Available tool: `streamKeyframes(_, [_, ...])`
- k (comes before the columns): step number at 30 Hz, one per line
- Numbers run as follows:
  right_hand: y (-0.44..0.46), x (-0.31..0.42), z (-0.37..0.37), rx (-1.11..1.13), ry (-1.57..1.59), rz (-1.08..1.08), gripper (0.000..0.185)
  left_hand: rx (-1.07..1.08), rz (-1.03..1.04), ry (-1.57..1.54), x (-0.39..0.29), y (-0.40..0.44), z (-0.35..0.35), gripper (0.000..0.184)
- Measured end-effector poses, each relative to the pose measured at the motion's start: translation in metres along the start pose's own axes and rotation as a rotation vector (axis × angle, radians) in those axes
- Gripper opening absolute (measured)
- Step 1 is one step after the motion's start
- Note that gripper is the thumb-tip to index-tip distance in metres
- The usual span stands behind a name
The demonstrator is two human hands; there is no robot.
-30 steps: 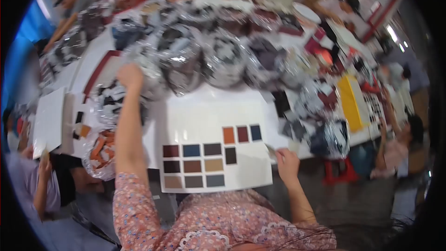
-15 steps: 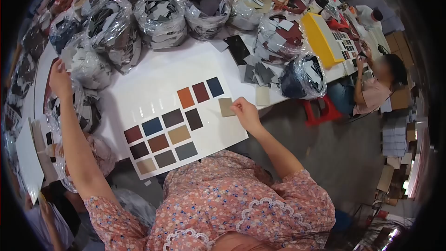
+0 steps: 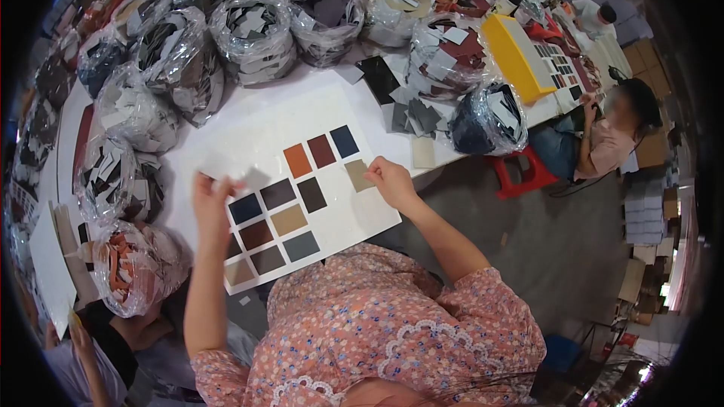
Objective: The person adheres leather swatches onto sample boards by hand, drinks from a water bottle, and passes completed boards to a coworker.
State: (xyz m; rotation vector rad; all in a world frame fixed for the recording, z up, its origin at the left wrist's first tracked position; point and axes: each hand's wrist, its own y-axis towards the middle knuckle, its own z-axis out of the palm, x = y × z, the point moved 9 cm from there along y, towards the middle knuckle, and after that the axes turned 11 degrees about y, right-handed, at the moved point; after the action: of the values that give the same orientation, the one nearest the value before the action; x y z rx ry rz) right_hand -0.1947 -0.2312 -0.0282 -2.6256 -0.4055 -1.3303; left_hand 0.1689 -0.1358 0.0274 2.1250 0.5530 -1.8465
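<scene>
A white card (image 3: 347, 218) with several coloured swatches in rows lies at the table's near edge. My right hand (image 3: 392, 183) is closed on a beige swatch (image 3: 360, 175), which rests on or just over the card below the navy swatch (image 3: 345, 142). Over the card's left part is my left hand (image 3: 215, 200), its fingers pinched on a grey swatch (image 3: 257, 178) that is blurred by motion. Its forearm hides some of the left swatches. The orange swatch (image 3: 296, 160) and the dark red swatch (image 3: 321, 151) sit in the top row.
Plastic-wrapped bundles of swatches (image 3: 253, 38) curve around the card's back and left. Loose grey pieces (image 3: 415, 117), a yellow box (image 3: 516, 60) and a navy bundle (image 3: 489, 118) are at the right. A seated person (image 3: 611, 136) is beyond a red stool (image 3: 524, 173); another person's hand (image 3: 83, 335) is lower left.
My left hand has come from the bundles at the left to above the card, now with a grey swatch. My right hand has moved slightly left with the beige swatch.
</scene>
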Motion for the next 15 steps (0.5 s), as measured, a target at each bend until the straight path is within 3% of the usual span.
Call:
streamKeyframes(2, [0.001,0.001,0.0,0.008,-0.02,0.016,0.018,0.101,-0.174,-0.068,0.026,-0.028,0.035,0.022])
streamKeyframes(8, [0.006,-0.003,0.004,0.021,-0.068,0.027,0.019,0.297,-0.354,0.067,0.047,-0.068,0.081,0.022])
streamKeyframes(12, [0.01,-0.002,0.006,0.062,-0.121,0.067,0.02,0.332,0.008,0.429,0.03,-0.062,0.103,0.021])
streamKeyframes(15, [0.013,0.0,0.005,0.054,-0.16,0.095,0.022,0.35,-0.157,0.229,0.044,-0.058,0.128,0.015])
